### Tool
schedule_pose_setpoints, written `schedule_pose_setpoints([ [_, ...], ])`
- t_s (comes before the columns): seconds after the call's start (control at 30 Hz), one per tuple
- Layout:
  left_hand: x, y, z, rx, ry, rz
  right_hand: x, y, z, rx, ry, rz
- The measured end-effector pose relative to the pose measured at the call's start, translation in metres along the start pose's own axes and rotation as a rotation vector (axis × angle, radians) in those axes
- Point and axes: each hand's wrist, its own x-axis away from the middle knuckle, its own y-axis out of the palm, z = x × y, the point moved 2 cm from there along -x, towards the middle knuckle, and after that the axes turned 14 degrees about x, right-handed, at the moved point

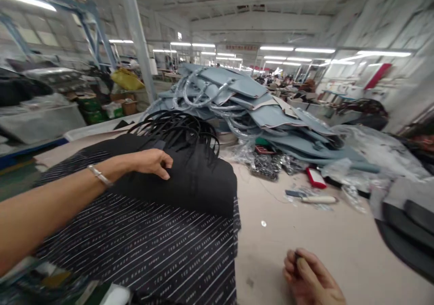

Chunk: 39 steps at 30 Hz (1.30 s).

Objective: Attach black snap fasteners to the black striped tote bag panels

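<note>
1. At the bottom edge, the right hand is seen lying on the pale table. Its fingers are curled together and a small dark thing is clamped between thumb and forefinger; what it is cannot be told.
2. To the left, a striped dark cloth with rows of white lettering is spread over a stack and hangs down its near side.
3. The left arm is stretched across this cloth, with a silver bracelet worn at the wrist.
4. The left hand is laid on a pile of black pieces resting on top of the striped cloth. Its fingers are bent, with the tips touching the top piece; whether an edge is pinched cannot be told.
5. Just behind the pile, a bundle of thin black straps is fanned out.
6. Right of the middle, a white-handled tool and a small red box are found among plastic wrappings on the table.
7. Further back, a heap of blue-grey bags is piled, its handles wrapped in clear plastic.
8. Far left, a yellow bag is seen beside a grey pillar.
</note>
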Motion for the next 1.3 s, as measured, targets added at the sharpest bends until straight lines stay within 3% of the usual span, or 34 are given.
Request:
schedule_pose_setpoints([
  [0.1,0.006,-0.003,0.042,0.117,0.097,-0.105,0.017,-0.008,-0.036,0.004,-0.086,0.04],
  [0.2,0.007,0.007,0.093,0.288,0.179,-0.246,0.035,-0.014,-0.075,0.108,-0.244,0.007],
  [0.33,-0.01,0.049,0.149,0.543,0.262,-0.407,0.054,-0.005,-0.1,0.303,-0.417,-0.128],
  [0.43,-0.032,0.093,0.17,0.548,0.314,-0.444,0.055,0.014,-0.083,0.501,-0.396,-0.174],
  [0.57,-0.06,0.14,0.172,0.526,0.262,-0.482,0.045,0.032,-0.032,0.685,-0.241,-0.249],
  [0.7,-0.075,0.157,0.161,0.55,0.079,-0.586,0.038,0.032,0.0,0.666,-0.099,-0.294],
  [0.8,-0.077,0.161,0.156,0.611,-0.074,-0.807,0.036,0.029,0.001,0.711,-0.093,-0.319],
  [0.9,-0.076,0.167,0.153,0.741,-0.199,-1.074,0.037,0.033,-0.006,0.815,-0.221,-0.354],
  [0.97,-0.076,0.171,0.152,0.806,-0.233,-1.173,0.039,0.038,-0.011,0.857,-0.325,-0.371],
  [1.1,-0.079,0.177,0.148,0.838,-0.265,-1.193,0.041,0.047,-0.014,0.877,-0.413,-0.408],
  [1.3,-0.081,0.179,0.146,0.834,-0.278,-1.195,0.04,0.053,-0.015,1.01,-0.427,-0.416],
])
